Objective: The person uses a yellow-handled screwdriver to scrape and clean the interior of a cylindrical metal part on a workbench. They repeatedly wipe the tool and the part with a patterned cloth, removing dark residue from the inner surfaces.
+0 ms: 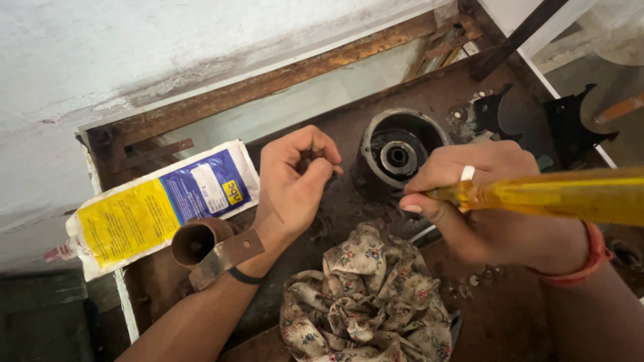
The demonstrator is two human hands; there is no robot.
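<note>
My left hand is curled shut over a small dark part on the rusty metal bench; the part is mostly hidden by the fingers. My right hand, with a ring on one finger and a red band at the wrist, grips a screwdriver with a translucent yellow handle. Its tip is hidden behind the fingers. Just beyond both hands sits a round metal housing with a bearing in its centre.
A crumpled floral rag lies near me. A yellow, blue and white grease pouch rests at the left, beside a rusty pipe clamp. Black cut metal plates lie at the far right. A white wall runs behind.
</note>
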